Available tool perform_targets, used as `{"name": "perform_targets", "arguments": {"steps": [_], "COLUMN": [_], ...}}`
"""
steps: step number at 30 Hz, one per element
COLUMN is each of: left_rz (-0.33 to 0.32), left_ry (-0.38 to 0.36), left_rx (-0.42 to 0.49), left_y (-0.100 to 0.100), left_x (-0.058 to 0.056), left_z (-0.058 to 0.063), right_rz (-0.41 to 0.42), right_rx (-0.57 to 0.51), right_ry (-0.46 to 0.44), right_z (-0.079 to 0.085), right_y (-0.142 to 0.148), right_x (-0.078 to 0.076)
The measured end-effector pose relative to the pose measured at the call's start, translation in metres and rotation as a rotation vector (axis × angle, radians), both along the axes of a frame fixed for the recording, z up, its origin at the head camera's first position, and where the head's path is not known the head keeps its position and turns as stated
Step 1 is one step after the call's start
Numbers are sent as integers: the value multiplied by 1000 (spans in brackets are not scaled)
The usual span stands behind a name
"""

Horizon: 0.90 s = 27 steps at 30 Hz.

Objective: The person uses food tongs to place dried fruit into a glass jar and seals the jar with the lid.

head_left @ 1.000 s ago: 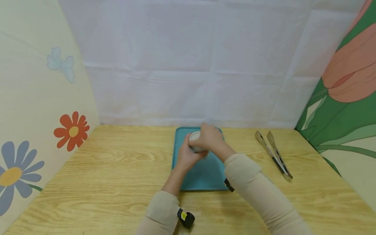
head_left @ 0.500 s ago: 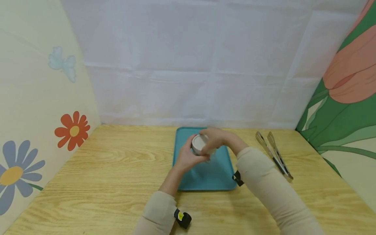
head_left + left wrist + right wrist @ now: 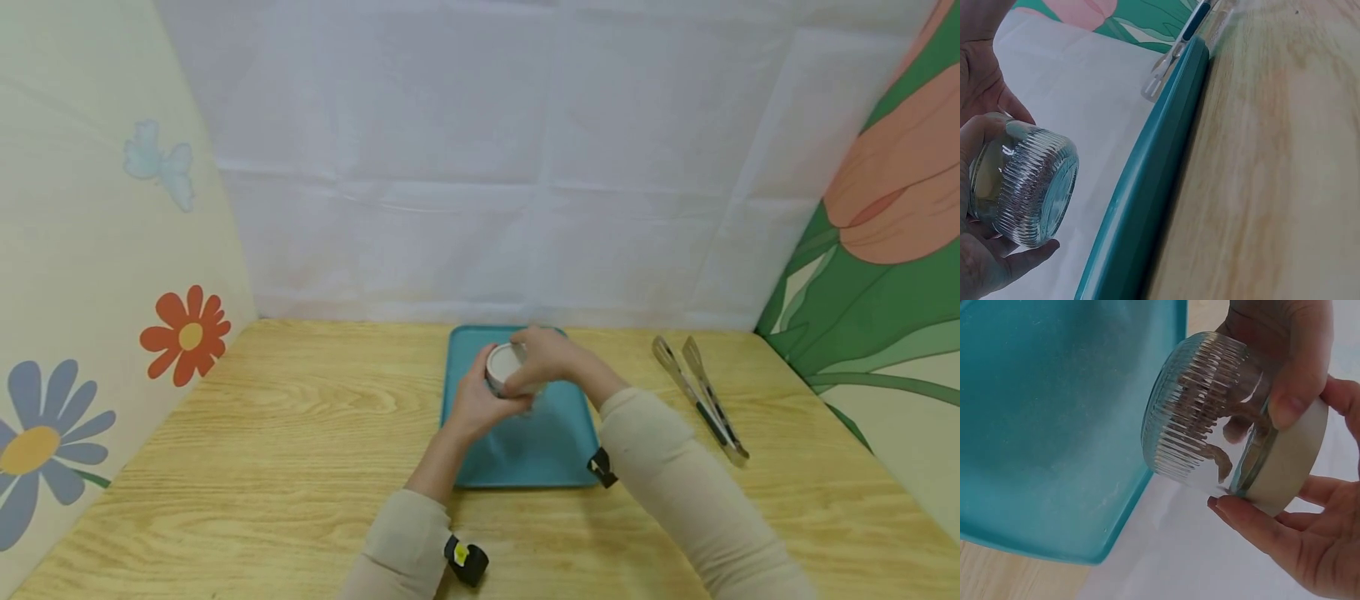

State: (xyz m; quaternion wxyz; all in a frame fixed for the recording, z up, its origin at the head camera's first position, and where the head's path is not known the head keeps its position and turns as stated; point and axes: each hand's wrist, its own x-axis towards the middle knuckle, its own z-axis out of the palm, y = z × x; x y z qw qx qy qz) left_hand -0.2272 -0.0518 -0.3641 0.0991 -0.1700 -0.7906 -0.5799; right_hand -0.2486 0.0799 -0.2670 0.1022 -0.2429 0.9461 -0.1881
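A clear ribbed glass jar [image 3: 1200, 419] with a white lid [image 3: 505, 365] is held above the teal tray [image 3: 525, 450]. My left hand [image 3: 476, 406] grips the jar's glass body, and its fingers show partly through the glass in the right wrist view. My right hand [image 3: 551, 354] holds the lid, fingers and thumb spread across it to opposite edges. In the left wrist view the glass jar [image 3: 1038, 184] is tilted, with its round base toward the lower right. Brownish shapes show through the glass.
Metal tongs [image 3: 705, 400] with dark grips lie on the wooden table [image 3: 322, 417] right of the tray. A white cloth backdrop [image 3: 480, 167] stands behind the table. Flower-printed panels [image 3: 180, 333] flank both sides.
Both hands and the jar have shifted slightly right. My right hand has turned over the lid, its forearm swinging right and then slightly back. The tray and tongs stay in place.
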Motion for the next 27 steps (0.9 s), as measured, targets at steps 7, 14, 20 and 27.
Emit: {"name": "perform_targets", "arguments": {"steps": [7, 14, 20, 27], "left_rz": [-5, 49, 185, 288], "left_ry": [-3, -1, 27, -45], "left_rx": [60, 105, 91, 120], "left_y": [-3, -24, -60, -101], "left_x": [1, 3, -11, -15], "left_z": [2, 17, 15, 13], "right_rz": [11, 61, -49, -132], "right_rx": [-36, -111, -4, 77], "right_ry": [12, 203, 401, 378], "right_z": [-4, -7, -15, -31], "right_y": [-1, 0, 19, 52], "right_x": [3, 7, 3, -6]}}
